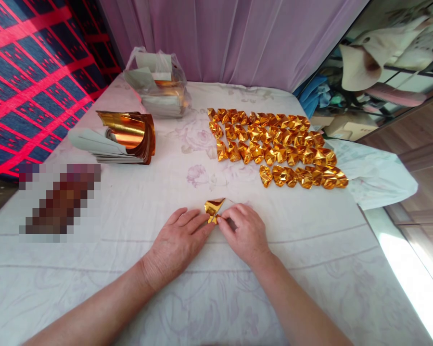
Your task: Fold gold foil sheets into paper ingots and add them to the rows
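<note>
A bed [137,211] with a pale flowered sheet carries everything. Beyond the right hand [246,233] lie rows of folded gold pieces [277,146]; beyond the left hand [176,242] sits a stack of gold sheets [124,137]. Both hands pinch a small gold paper [213,209] between their fingertips, on the sheet.

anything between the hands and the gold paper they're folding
Nothing visible. Both the left hand and the right hand already touch the gold paper with their fingertips; the rows of folded pieces lie apart, farther back.
</note>
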The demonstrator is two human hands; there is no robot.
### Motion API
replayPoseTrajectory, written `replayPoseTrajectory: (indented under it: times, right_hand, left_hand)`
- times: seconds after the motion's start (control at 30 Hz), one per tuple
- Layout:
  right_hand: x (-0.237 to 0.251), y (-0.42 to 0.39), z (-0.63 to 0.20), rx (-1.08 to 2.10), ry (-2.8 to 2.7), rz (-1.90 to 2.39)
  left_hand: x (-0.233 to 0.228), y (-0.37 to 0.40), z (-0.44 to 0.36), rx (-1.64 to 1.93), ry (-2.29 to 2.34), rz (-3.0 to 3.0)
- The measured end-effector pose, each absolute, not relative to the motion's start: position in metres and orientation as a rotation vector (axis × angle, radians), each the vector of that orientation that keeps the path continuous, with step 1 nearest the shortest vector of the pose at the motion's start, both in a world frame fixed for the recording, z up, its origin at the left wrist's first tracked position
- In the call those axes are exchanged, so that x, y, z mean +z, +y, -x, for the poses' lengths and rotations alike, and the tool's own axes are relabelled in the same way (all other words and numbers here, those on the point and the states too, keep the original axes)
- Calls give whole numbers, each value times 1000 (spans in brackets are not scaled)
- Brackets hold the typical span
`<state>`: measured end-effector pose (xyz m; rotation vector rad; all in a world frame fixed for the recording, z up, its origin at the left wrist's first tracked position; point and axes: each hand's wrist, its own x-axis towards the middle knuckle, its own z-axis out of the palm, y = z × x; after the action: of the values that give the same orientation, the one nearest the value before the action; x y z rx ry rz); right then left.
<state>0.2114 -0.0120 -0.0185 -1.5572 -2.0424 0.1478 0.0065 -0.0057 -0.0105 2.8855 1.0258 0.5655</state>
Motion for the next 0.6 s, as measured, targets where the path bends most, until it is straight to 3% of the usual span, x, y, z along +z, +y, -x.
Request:
replayPoseTrajectory:
  times: [0.6]
  right_hand:
    - [-19,-13,-209,149,-2023,1601]
  left_hand:
    - [-11,-7,-7,530,1054,-2917]
